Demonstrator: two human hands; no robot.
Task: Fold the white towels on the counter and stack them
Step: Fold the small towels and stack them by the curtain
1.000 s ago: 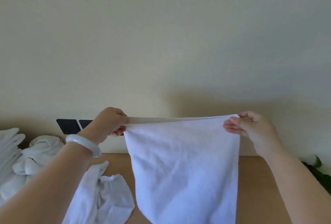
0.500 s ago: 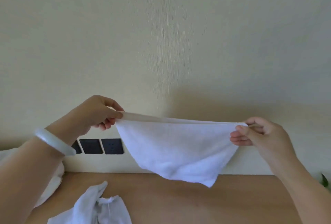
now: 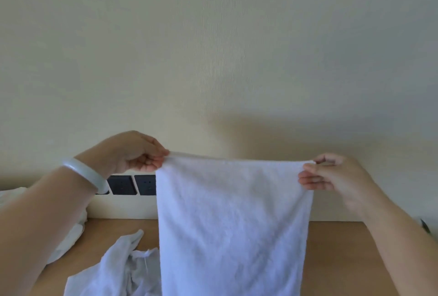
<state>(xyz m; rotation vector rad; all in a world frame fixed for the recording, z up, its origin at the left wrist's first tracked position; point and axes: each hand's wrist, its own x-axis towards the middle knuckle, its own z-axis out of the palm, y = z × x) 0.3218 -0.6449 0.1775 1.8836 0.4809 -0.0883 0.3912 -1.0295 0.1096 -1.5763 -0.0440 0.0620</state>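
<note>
A white towel (image 3: pixel 233 220) hangs flat in the air in front of the wall, its top edge stretched level. My left hand (image 3: pixel 132 151) pinches the top left corner and my right hand (image 3: pixel 331 175) pinches the top right corner. The towel's lower end runs out of the frame at the bottom. A crumpled white towel (image 3: pixel 118 269) lies on the wooden counter (image 3: pixel 336 248) at the lower left. More white towels (image 3: pixel 68 236) sit at the far left, mostly hidden behind my left forearm.
The cream wall stands close behind the counter, with dark wall sockets (image 3: pixel 132 184) low on it behind my left wrist. A dark green leaf (image 3: pixel 425 226) shows at the right edge. A pale bangle (image 3: pixel 87 173) circles my left wrist.
The towel had swung up and forward with its lower end lifted; it now hangs straight down again. Both hands keep their corners, and the view has shifted slightly.
</note>
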